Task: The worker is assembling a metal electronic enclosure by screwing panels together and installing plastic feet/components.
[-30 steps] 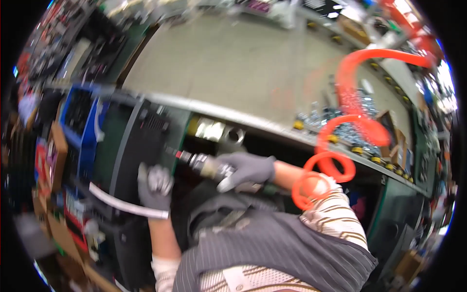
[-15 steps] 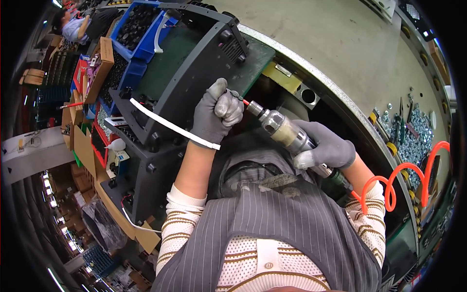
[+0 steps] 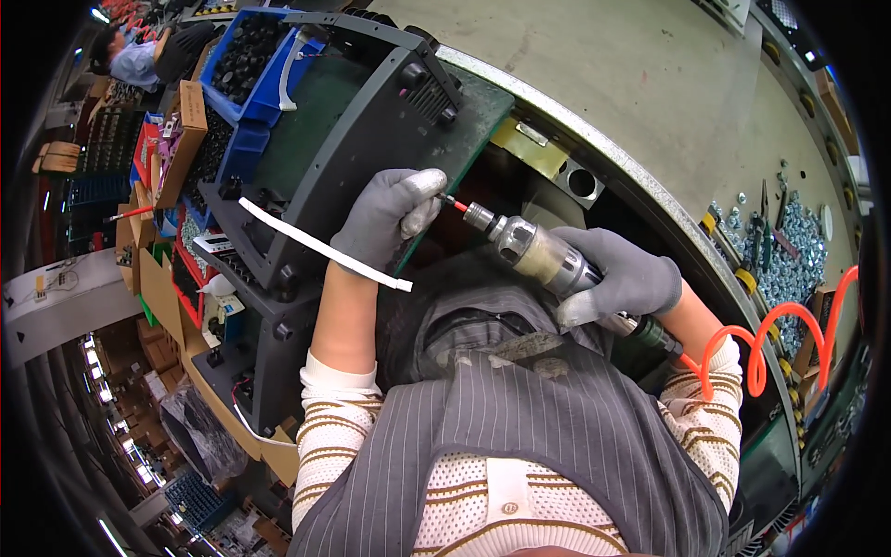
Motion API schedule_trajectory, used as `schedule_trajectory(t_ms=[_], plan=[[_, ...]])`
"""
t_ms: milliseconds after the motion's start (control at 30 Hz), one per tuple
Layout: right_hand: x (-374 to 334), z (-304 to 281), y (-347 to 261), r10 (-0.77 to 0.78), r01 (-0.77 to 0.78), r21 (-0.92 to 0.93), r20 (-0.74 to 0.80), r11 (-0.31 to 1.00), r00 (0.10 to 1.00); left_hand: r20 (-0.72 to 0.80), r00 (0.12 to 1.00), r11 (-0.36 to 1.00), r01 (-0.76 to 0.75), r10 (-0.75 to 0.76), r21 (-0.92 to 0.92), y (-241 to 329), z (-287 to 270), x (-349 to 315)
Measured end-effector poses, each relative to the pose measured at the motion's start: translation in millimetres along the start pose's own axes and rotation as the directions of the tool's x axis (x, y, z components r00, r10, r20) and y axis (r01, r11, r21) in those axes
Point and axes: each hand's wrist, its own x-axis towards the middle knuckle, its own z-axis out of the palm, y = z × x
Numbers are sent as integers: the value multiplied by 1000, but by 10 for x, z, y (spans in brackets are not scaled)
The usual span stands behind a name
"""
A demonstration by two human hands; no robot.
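My right hand (image 3: 624, 278), in a grey glove, is wrapped round a pneumatic screwdriver (image 3: 534, 252). A red coiled air hose (image 3: 756, 343) runs from its rear end. The screwdriver's red-banded bit (image 3: 459, 205) points left, its dark tip close to my left fingertips. My left hand (image 3: 390, 215), gloved alike, is closed, with thumb and fingers curled together. Whatever it pinches is hidden or too small to name. A white curved strip (image 3: 316, 243) crosses over my left wrist. Beside that hand stands a dark grey machine housing (image 3: 348, 158) with black knobs or feet.
Blue bins (image 3: 243, 65) of black parts stand at the upper left, by a cardboard box (image 3: 183, 139). Loose metal fasteners (image 3: 796, 251) lie on the right. A yellow block (image 3: 529, 144) sits below the green bench edge (image 3: 478, 107). Another person (image 3: 139, 63) is far left.
My left hand has moved left and its fingers have turned, baring more of the bit. The screwdriver has shifted slightly left and down, still in my right hand.
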Motion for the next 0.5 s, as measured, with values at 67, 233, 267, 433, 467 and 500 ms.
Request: schedule_trajectory(t_ms=[67,233,267,433,467,500], plan=[[6,-19,2,65,-66,138,14,988,998,-6,1000,1000,27,-27,3,15,15,6],[122,-137,20,3,13,89,-177,996,984,-138,981,948,-92,139,304,-5,201,-47],[133,-185,-75,81,-56,140,-178,989,981,-170,929,869,-229,330,439,-28,246,-75],[282,-347,-84,-11,20,24,-307,1000,952,-81,395,183,-228,915,956,553,301,-57],[300,-358,-87,-15,28,39,-295,999,955,-98,367,133,-70,925,989,671,297,-47],[325,-365,-86,-19,36,55,-283,998,959,-123,351,133,-2,928,991,695,245,2]])
